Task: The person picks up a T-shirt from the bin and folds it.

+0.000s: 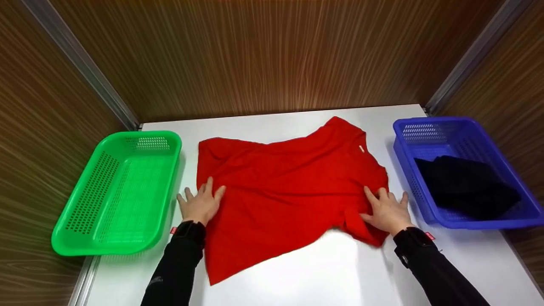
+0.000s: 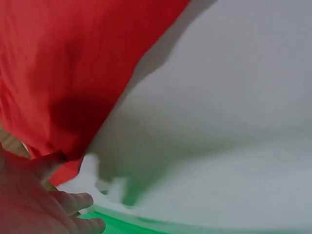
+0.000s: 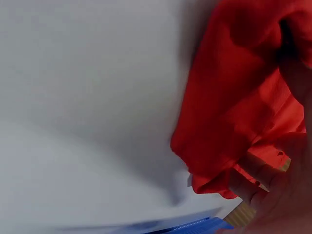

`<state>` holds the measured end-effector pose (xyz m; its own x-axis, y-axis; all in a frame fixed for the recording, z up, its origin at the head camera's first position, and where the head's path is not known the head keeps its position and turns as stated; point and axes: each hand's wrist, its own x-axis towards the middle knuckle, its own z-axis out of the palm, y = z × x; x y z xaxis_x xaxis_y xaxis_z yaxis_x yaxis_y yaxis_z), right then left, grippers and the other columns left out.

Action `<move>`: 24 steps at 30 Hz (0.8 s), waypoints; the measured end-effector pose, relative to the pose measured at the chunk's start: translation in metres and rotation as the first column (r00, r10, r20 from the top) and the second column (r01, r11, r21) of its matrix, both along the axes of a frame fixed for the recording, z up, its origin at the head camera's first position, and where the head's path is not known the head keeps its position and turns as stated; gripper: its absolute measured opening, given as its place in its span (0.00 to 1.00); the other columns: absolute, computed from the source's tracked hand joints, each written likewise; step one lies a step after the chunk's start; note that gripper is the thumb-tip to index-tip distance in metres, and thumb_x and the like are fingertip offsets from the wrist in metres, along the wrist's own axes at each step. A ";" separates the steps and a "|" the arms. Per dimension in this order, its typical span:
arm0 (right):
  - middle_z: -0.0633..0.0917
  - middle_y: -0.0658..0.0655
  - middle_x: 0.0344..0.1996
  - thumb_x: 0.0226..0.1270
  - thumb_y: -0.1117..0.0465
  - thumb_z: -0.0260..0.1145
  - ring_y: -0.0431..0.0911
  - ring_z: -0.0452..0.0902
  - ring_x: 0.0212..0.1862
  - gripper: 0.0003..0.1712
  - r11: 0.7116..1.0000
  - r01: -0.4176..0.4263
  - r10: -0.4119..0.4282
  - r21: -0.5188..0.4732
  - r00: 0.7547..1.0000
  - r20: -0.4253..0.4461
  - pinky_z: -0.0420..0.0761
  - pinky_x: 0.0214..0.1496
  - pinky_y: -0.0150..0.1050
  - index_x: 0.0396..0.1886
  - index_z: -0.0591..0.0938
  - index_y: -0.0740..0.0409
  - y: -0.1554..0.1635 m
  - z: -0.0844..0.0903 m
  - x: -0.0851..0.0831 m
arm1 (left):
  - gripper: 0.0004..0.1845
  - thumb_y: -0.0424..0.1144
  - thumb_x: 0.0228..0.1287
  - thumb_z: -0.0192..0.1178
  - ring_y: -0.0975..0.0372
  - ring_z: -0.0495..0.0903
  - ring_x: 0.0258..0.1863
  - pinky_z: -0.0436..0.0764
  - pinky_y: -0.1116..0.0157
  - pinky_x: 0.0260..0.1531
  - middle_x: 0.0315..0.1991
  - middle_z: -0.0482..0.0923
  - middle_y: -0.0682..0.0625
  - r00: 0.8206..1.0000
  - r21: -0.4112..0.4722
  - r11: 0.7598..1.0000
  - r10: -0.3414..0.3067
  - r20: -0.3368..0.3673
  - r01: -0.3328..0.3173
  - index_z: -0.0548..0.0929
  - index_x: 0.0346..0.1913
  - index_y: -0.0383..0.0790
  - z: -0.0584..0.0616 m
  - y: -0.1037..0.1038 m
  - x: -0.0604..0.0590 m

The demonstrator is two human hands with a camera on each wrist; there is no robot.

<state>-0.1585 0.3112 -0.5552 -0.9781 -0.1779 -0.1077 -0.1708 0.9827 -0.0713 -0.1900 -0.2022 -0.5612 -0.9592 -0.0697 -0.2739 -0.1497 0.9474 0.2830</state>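
A red T-shirt [image 1: 280, 191] lies spread and creased on the white table, its small pale label toward the right end. Fingers spread, my left hand [image 1: 199, 206] rests at the shirt's left edge; in the left wrist view its fingertips [image 2: 80, 200] lie around the cloth's border. My right hand [image 1: 387, 212] touches the lower right part, where the fabric is folded over near the thumb. In the right wrist view, loosely bent fingers [image 3: 263, 170] lie against the red cloth, and the thumb is partly hidden by a fold.
To the left stands a green plastic basket [image 1: 172, 204] with nothing visible inside. On the right, a blue basket [image 1: 403, 170] holds a dark bundled cloth [image 1: 467, 187]. Wood-patterned panels [image 1: 272, 59] enclose the white table [image 1: 297, 276] at the back and sides.
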 end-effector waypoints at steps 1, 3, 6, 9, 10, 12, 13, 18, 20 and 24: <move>0.71 0.73 0.55 0.63 0.39 0.70 0.72 0.69 0.60 0.50 1.000 0.010 -0.010 -0.001 1.000 0.019 0.48 0.64 0.83 0.77 0.66 0.61 0.000 0.001 0.000 | 0.45 0.71 0.76 0.27 0.26 0.40 0.76 0.34 0.28 0.69 0.80 0.55 0.39 1.000 -0.015 1.000 0.000 0.017 0.000 0.52 0.82 0.43 0.001 -0.001 -0.002; 0.70 0.74 0.56 0.63 0.38 0.69 0.73 0.66 0.61 0.50 1.000 0.019 -0.019 0.001 0.999 0.050 0.48 0.63 0.84 0.75 0.68 0.63 0.000 0.003 0.002 | 0.43 0.68 0.78 0.30 0.28 0.35 0.77 0.32 0.28 0.70 0.82 0.48 0.38 0.998 -0.054 0.998 -0.016 0.055 0.019 0.53 0.82 0.41 0.003 0.000 -0.005; 0.70 0.75 0.56 0.62 0.39 0.69 0.74 0.67 0.61 0.49 1.000 -0.005 0.004 0.022 0.997 0.076 0.50 0.62 0.84 0.74 0.69 0.64 -0.003 0.005 0.005 | 0.42 0.64 0.78 0.42 0.33 0.31 0.79 0.34 0.31 0.72 0.83 0.41 0.38 0.996 -0.140 0.986 -0.088 0.027 0.091 0.52 0.82 0.39 0.002 0.009 -0.004; 0.70 0.76 0.57 0.59 0.44 0.71 0.74 0.68 0.61 0.48 0.998 -0.046 0.041 0.043 0.995 0.095 0.50 0.63 0.83 0.75 0.69 0.60 -0.008 0.008 0.010 | 0.42 0.59 0.74 0.56 0.35 0.40 0.79 0.46 0.34 0.73 0.82 0.46 0.37 0.975 -0.178 0.969 -0.194 -0.107 0.173 0.58 0.80 0.40 0.000 0.029 0.006; 0.70 0.76 0.59 0.59 0.45 0.71 0.75 0.67 0.62 0.48 0.997 -0.064 0.058 0.047 0.992 0.108 0.50 0.63 0.83 0.76 0.68 0.57 -0.010 0.008 0.012 | 0.42 0.59 0.72 0.58 0.35 0.44 0.79 0.52 0.35 0.72 0.81 0.49 0.38 0.963 -0.177 0.963 -0.229 -0.141 0.203 0.60 0.80 0.42 0.000 0.036 0.011; 0.66 0.78 0.66 0.58 0.49 0.72 0.79 0.64 0.66 0.49 0.994 -0.100 0.094 0.037 0.985 0.144 0.47 0.65 0.83 0.79 0.65 0.52 -0.013 0.008 0.016 | 0.42 0.60 0.69 0.60 0.33 0.50 0.77 0.59 0.34 0.69 0.80 0.53 0.38 0.952 -0.114 0.962 -0.264 -0.154 0.248 0.63 0.79 0.44 0.000 0.051 0.024; 0.63 0.79 0.69 0.58 0.51 0.73 0.81 0.60 0.68 0.50 0.993 -0.119 0.114 0.022 0.980 0.162 0.46 0.65 0.83 0.80 0.63 0.49 -0.013 0.007 0.017 | 0.43 0.62 0.69 0.60 0.33 0.50 0.76 0.59 0.34 0.68 0.80 0.53 0.38 0.954 -0.070 0.962 -0.270 -0.127 0.263 0.62 0.79 0.46 0.000 0.058 0.031; 0.51 0.77 0.77 0.51 0.59 0.75 0.83 0.46 0.73 0.57 0.977 -0.189 0.206 -0.101 0.955 0.213 0.43 0.65 0.84 0.81 0.60 0.44 -0.006 0.003 0.021 | 0.49 0.72 0.65 0.56 0.32 0.41 0.79 0.47 0.26 0.68 0.84 0.41 0.43 0.955 -0.001 0.956 -0.292 0.057 0.292 0.53 0.83 0.54 -0.004 0.060 0.047; 0.57 0.76 0.76 0.54 0.56 0.77 0.80 0.51 0.73 0.51 0.963 -0.218 0.244 -0.160 0.956 0.162 0.49 0.64 0.84 0.78 0.66 0.47 -0.001 0.003 0.019 | 0.50 0.72 0.65 0.57 0.33 0.37 0.79 0.43 0.26 0.68 0.84 0.38 0.44 0.947 -0.006 0.949 -0.315 0.066 0.316 0.51 0.83 0.55 -0.007 0.048 0.042; 0.76 0.71 0.65 0.63 0.58 0.74 0.72 0.70 0.65 0.31 0.936 -0.257 0.241 -0.242 0.966 -0.094 0.67 0.61 0.75 0.65 0.80 0.61 -0.001 0.004 0.010 | 0.51 0.70 0.63 0.59 0.35 0.34 0.80 0.38 0.28 0.70 0.84 0.36 0.45 0.945 0.016 0.947 -0.321 0.059 0.321 0.51 0.83 0.56 -0.011 0.019 0.028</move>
